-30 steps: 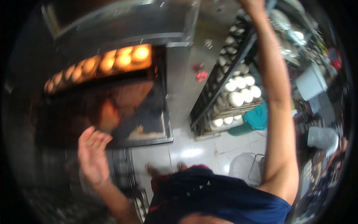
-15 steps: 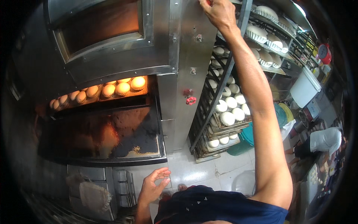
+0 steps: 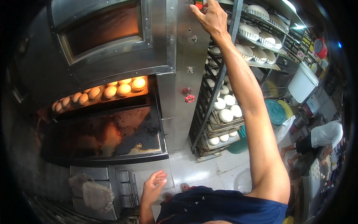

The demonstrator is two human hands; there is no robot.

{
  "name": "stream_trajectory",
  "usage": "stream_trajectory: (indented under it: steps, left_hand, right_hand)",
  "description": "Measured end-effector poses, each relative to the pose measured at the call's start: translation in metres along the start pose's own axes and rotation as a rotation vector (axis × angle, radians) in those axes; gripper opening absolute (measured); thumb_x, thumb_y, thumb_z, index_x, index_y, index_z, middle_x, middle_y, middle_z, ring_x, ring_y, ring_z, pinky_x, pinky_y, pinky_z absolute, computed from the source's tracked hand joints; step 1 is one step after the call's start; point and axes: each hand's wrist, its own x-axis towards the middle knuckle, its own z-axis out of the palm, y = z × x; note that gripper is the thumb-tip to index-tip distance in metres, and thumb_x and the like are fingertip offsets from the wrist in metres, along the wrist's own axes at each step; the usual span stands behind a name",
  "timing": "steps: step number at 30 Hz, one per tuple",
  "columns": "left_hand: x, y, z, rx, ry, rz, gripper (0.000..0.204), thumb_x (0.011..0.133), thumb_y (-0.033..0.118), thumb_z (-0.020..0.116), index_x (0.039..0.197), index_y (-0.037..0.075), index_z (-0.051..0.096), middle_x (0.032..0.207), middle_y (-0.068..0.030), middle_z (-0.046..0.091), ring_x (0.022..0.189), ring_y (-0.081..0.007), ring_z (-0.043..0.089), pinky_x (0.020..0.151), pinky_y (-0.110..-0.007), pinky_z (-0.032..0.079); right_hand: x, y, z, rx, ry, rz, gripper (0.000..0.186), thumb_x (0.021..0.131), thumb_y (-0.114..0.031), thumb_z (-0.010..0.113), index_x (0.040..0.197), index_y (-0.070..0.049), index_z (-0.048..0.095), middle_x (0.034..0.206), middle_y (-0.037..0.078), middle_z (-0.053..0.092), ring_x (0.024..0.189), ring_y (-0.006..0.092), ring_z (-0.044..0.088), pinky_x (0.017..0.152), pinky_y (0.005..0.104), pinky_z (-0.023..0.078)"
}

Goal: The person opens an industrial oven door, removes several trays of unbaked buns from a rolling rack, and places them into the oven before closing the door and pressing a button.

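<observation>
Head view looked down over a steel deck oven [image 3: 179, 74] with a tall tray rack [image 3: 223, 112] just to its right. The right hand [image 3: 210, 16] was raised high, arm fully stretched, fingers close together and lying against the upper part of the oven's steel side panel, right at a small red and green control [image 3: 198, 4] near the top edge of the picture. Whether a fingertip pressed that control could not be told; the hand gripped nothing.

The left hand [image 3: 153, 186] hung low in front of the body, palm turned up, fingers loosely curled and half open, empty and touching nothing, above the pale tiled floor [image 3: 201, 168] and just below the lowered oven door [image 3: 108, 138].

Two oven chambers showed: the upper one shut, with a glowing window [image 3: 104, 28], the lower one open. In the open chamber lay a row of golden baked buns [image 3: 100, 93], about nine that could be counted, running from left to right. Two small red knobs [image 3: 188, 95] sat on the side panel. On the rack, one shelf carried about seven round white dough pieces [image 3: 225, 108], with more trays below and foil moulds [image 3: 253, 31] on upper shelves, too crowded to count. One other person crouched at the far right [image 3: 322, 136]. A grey cloth [image 3: 97, 194] hung beneath the oven.
</observation>
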Motion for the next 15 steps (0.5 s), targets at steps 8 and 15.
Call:
stream_trajectory:
  steps: [8,15]
  left_hand:
    - [-0.004,-0.015,0.002,0.027,-0.004,-0.047,0.039,0.09,0.008,0.062,0.126,-0.002,0.051,0.114,-0.0136,0.063,0.104,-0.0173,0.059,0.091,-0.029,0.047]
    - [0.003,-0.03,0.008,0.114,-0.069,-0.057,0.04,0.091,0.014,0.062,0.127,0.002,0.051,0.114,-0.0122,0.063,0.105,-0.0172,0.059,0.09,-0.031,0.048]
  right_hand:
    - [-0.006,0.006,0.0,0.001,-0.131,-0.009,0.039,0.081,-0.022,0.07,0.113,-0.004,0.058,0.094,0.016,0.063,0.081,0.0311,0.064,0.073,0.0377,0.052]
    - [-0.011,0.015,0.003,-0.189,-0.257,-0.053,0.028,0.081,-0.025,0.07,0.099,-0.006,0.06,0.089,0.016,0.062,0.08,0.035,0.061,0.071,0.0418,0.05]
